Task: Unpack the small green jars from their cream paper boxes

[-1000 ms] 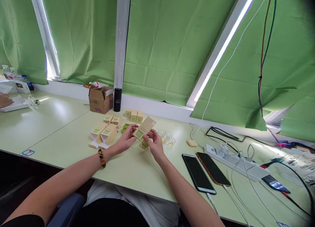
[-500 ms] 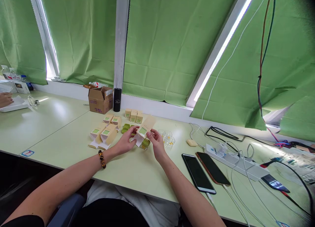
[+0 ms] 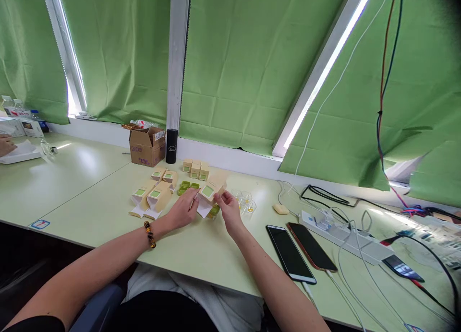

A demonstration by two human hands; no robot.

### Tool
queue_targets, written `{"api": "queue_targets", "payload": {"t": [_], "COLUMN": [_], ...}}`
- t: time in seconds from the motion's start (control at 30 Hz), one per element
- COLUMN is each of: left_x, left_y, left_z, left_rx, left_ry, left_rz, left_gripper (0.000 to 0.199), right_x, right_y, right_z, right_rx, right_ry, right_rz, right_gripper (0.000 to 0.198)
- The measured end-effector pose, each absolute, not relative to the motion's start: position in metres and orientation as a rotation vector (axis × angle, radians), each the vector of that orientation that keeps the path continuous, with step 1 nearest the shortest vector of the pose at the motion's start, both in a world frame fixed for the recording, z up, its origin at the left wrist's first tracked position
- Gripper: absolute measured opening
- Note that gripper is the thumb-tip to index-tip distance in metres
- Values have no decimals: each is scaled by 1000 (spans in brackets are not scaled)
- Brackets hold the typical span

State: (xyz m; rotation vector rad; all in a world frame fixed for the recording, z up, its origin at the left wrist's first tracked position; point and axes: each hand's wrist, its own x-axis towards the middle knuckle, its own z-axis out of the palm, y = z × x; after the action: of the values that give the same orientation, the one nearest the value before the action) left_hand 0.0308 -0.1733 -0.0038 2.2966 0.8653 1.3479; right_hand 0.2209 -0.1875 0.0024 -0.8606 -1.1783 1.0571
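A small beige paper box (image 3: 215,181) with a green square window and a white flap hanging down is held between my hands. My left hand (image 3: 184,208) is closed at its left edge, and my right hand (image 3: 230,211) pinches its right side. Partly hidden behind the flap is a green-lidded clear jar (image 3: 213,211). More green lidded jars (image 3: 184,186) stand just beyond my left fingers. Several clear little cups (image 3: 247,201) with yellow in them sit right of my right hand. Left of my hands lie open beige boxes (image 3: 158,195) with their flaps out.
Closed beige boxes (image 3: 195,170) stand farther back, near a black tumbler (image 3: 172,146) and a cardboard carton (image 3: 146,147). To the right lie two phones (image 3: 291,253), a power strip (image 3: 342,236) and tangled cables. Another person's hand (image 3: 6,146) shows at far left.
The box in my hands has tipped slightly, its window turning more toward me. My left fingers have drawn closer together at its left edge. The surrounding things stay put.
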Motion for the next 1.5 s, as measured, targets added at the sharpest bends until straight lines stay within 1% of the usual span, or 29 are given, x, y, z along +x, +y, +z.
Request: {"api": "queue_targets", "payload": {"t": [0.17,0.33,0.37,0.43,0.53,0.73,0.87,1.07,1.2,1.4,1.5], "left_x": [31,32,32,33,33,31,31,32,32,32,32], "left_y": [-169,-172,-172,-173,-173,-171,-169,-160,-162,-165,-164], "left_z": [-7,-5,-5,-3,-1,3,1,-9,-8,-3,-4], "left_rx": [2249,2199,2185,2140,1976,1591,1630,1725,1742,1780,1773], "left_ry": [939,900,890,863,760,468,479,655,661,634,642], "left_rz": [1402,1366,1363,1355,1325,1216,1207,1248,1243,1177,1201], "left_gripper": [25,43,45,43,37,45,46,44,44,45,44], "right_x": [218,222,223,224,224,224,224,223,222,224,223], "right_y": [-188,-186,-186,-185,-185,-188,-189,-190,-192,-193,-194], "right_z": [1,0,0,-2,-2,2,4,4,5,7,6], "right_rx": [-877,-899,-905,-913,-913,-904,-906,-873,-875,-882,-886], "right_ry": [-1208,-1238,-1240,-1238,-1230,-1183,-1170,-1177,-1168,-1161,-1186], "right_rz": [1068,1018,1010,1006,997,970,937,943,942,957,934], "right_gripper": [63,62,62,61,57,56,53,50,49,53,53]}}
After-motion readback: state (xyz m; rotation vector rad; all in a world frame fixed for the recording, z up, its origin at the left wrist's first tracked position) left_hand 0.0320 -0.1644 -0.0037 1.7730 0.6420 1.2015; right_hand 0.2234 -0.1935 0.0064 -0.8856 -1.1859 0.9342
